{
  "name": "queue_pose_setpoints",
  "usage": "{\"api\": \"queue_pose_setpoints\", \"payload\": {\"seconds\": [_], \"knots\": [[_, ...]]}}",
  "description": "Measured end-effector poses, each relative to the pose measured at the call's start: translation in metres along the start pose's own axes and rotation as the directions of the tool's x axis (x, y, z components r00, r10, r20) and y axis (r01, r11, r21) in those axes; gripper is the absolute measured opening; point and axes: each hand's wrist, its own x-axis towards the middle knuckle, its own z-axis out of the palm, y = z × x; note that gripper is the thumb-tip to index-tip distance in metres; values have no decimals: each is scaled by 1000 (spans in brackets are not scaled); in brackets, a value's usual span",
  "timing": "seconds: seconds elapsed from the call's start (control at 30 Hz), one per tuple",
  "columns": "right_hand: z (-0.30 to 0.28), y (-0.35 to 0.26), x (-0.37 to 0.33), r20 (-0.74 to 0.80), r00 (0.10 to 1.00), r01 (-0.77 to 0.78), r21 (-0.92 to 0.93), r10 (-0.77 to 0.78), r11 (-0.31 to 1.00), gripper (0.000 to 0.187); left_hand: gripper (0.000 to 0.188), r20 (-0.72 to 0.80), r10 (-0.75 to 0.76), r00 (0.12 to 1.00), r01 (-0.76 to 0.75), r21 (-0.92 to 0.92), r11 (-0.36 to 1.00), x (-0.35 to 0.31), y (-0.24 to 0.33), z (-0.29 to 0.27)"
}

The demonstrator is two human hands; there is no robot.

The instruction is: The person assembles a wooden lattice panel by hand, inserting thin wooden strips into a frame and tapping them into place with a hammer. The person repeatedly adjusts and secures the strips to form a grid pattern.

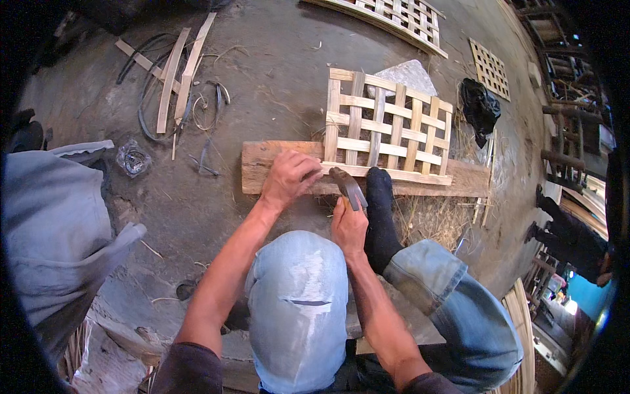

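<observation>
A woven panel of pale bamboo strips [394, 136] rests with its near edge on a thick wooden plank [262, 164]. At the panel's near left corner is my left hand [289, 176], its fingers pinched together; whatever they hold is too small or hidden to make out. My right hand [350, 226] grips a hammer [354, 192] by its handle. The hammer's head lies over the panel's near strip, just right of my left fingertips. My foot in a dark sock [379, 197] presses against the near edge of the panel, beside the hammer.
A pale stone slab [410, 77] lies under the panel's far side. Other woven panels [400, 23] are on the floor beyond. Loose wooden strips [174, 82] and dark bands lie far left, near a clear plastic bag [133, 159]. A black plastic bag [480, 108] sits at right.
</observation>
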Motion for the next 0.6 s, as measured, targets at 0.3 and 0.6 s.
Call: {"api": "queue_pose_setpoints", "payload": {"seconds": [0.3,0.6], "knots": [[-16,-8,-11,-131,987,109,101,-96,989,23,16,-30,10,999,-11,-26,1000,-2,8,4],[-20,-22,-4,-163,983,107,117,-87,987,28,17,-22,-19,1000,19,-7,1000,-4,3,1]]}}
